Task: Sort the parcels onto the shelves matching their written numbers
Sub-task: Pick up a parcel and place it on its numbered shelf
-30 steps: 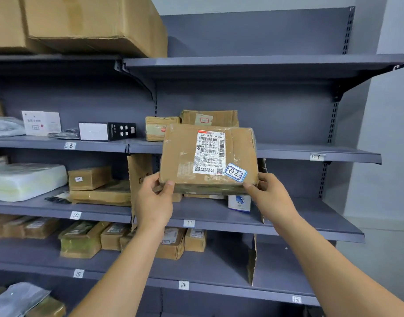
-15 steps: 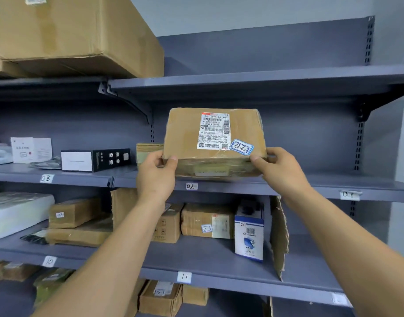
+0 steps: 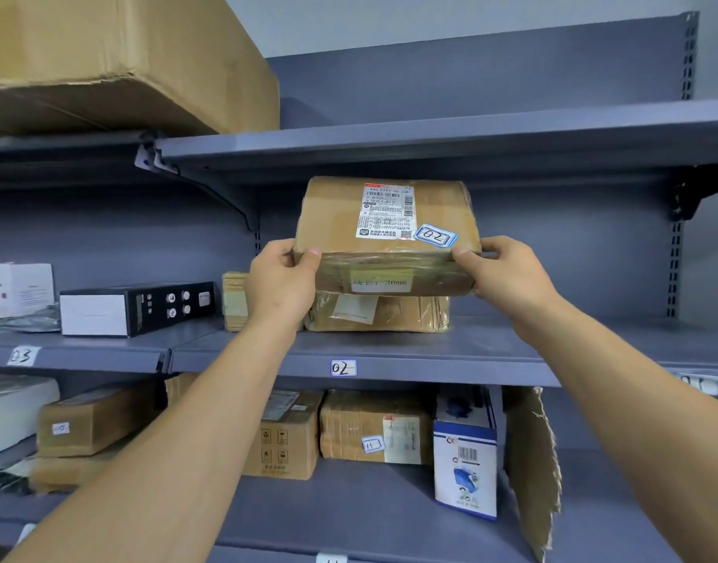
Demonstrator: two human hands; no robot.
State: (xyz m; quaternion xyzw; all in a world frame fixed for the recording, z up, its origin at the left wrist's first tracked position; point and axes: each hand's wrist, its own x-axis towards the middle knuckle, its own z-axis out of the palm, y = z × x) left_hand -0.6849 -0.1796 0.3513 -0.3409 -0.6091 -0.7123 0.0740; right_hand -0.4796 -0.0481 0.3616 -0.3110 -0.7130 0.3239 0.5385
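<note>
Parcel (image 3: 386,221) marked 02 grasped at near corners by left hand (image 3: 282,280) fingers and right hand (image 3: 507,278) fingers.

Grey metal shelving (image 3: 430,144) stands against a pale, evenly lit wall (image 3: 390,18).

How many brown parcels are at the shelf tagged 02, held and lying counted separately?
Held by left hand and right hand: 1, the parcel marked 02
Lying on the shelf: 2, the taped parcel and the small box
Total: 3

Matt brown cardboard parcel (image 3: 386,237) under glossy tape; matt grey metal shelf (image 3: 451,351)
</note>
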